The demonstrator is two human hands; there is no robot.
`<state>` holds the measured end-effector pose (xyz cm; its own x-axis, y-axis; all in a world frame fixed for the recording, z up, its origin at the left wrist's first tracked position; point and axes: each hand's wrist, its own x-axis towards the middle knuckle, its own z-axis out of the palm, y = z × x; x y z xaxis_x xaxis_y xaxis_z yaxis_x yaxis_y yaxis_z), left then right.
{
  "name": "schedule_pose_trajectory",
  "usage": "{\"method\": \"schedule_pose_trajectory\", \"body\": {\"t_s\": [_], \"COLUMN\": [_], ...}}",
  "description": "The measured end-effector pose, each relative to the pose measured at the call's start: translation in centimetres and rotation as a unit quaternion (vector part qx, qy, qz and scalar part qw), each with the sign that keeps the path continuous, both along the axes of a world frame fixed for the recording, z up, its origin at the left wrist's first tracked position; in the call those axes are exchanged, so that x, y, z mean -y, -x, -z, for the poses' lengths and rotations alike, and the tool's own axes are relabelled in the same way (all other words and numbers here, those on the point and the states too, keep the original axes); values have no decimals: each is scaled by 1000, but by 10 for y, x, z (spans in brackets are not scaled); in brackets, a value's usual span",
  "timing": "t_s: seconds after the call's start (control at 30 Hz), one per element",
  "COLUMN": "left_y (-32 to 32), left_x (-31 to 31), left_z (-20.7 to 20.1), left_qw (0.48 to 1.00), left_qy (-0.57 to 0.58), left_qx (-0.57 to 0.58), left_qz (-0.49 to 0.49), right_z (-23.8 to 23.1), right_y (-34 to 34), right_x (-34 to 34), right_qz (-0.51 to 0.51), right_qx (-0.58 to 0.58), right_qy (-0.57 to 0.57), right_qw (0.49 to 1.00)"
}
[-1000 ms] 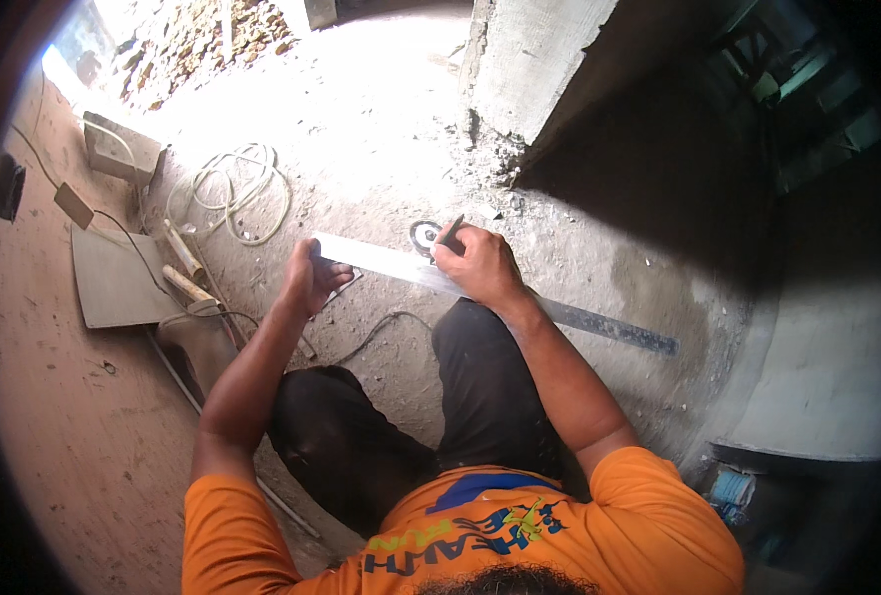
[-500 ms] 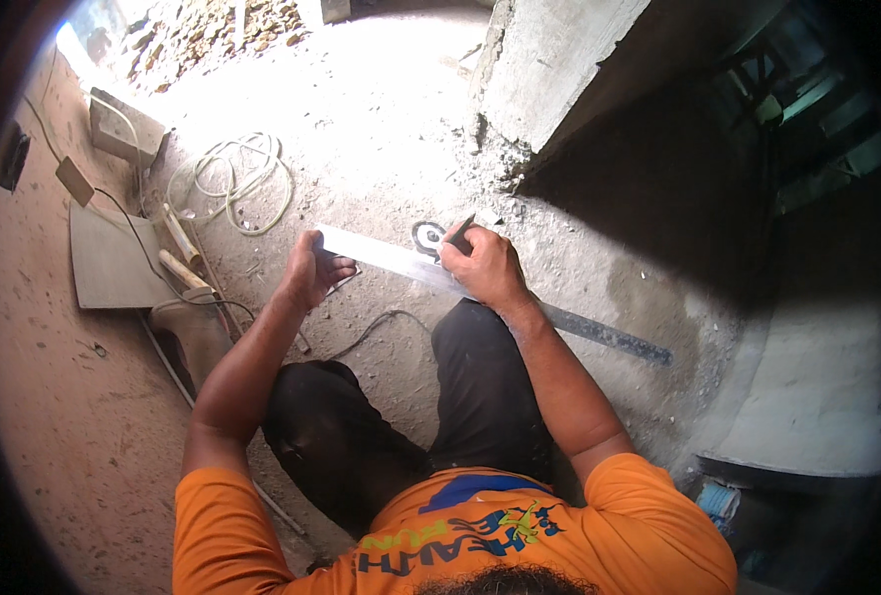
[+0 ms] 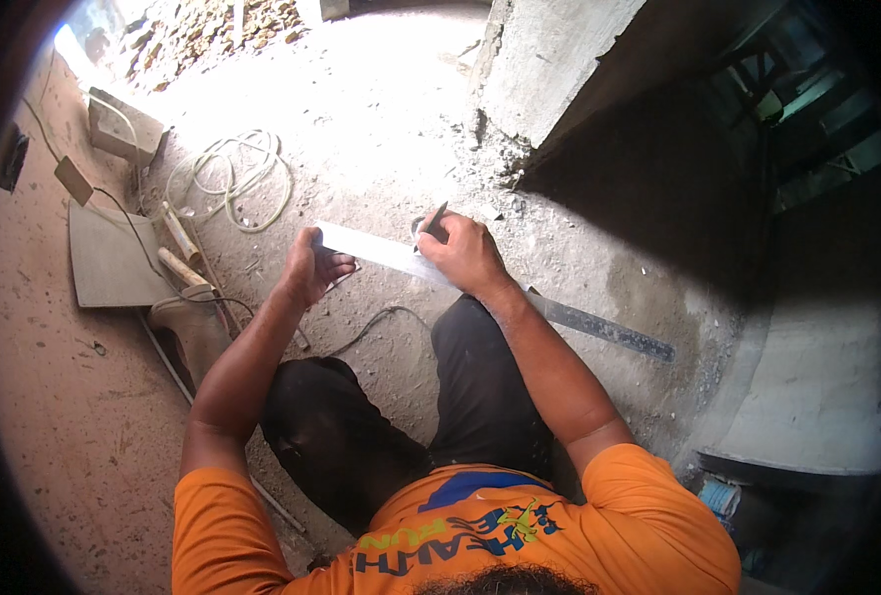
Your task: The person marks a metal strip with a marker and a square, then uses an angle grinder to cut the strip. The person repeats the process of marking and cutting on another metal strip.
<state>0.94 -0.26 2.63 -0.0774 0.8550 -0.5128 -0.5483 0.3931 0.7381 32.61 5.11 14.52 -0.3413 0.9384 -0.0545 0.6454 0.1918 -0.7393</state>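
A long flat strip (image 3: 381, 248) lies slantwise before my knees, glaring white on its left and dark grey on its right stretch (image 3: 609, 332). I cannot tell whether both stretches are one piece. My left hand (image 3: 313, 270) grips the strip's left end, thumb at the top edge and other fingers showing below. In my right hand (image 3: 465, 256) is a dark, slim pencil-like marking tool (image 3: 437, 216), tilted, with its lower end at the white surface. Just behind those fingers shows part of a dark-rimmed round thing (image 3: 415, 226), mostly covered.
A pale cable (image 3: 287, 188) lies coiled on the dusty floor. Left are a block (image 3: 123, 129), a flat board (image 3: 113, 258), wooden-handled tools (image 3: 180, 268) and a boot-like brown thing (image 3: 187, 327). A concrete pillar (image 3: 549, 69) stands far right of centre.
My right hand has shifted a little left along the strip with the marking tool, covering more of the round thing. My left hand has stayed at the strip's end.
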Motion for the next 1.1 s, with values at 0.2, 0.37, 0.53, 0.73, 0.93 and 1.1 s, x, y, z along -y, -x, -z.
{"method": "schedule_pose_trajectory", "body": {"t_s": [0.2, 0.37, 0.53, 0.73, 0.93, 1.1], "left_y": [0, -4, -3, -1, -3, -3], "left_x": [3, 2, 0, -2, -2, -5], "left_z": [-2, -6, -1, 3, 1, 3], "left_qw": [1000, 999, 1000, 1000, 1000, 1000], "left_qy": [3, 25, 10, 12, 15, 14], "left_qx": [-11, -23, -7, -9, -14, -1], "left_qz": [-1, -11, -5, -5, -6, -6], "right_z": [6, 8, 8, 9, 15, 13], "right_y": [0, 1, -2, 0, -2, -1], "right_x": [6, 5, 7, 4, 1, 2], "right_qz": [-7, -9, -11, -9, -8, -14], "right_qx": [-32, -37, -47, -35, -40, -65], "right_qy": [-41, -42, -37, -41, -52, -45], "right_qw": [999, 998, 998, 998, 998, 997]}}
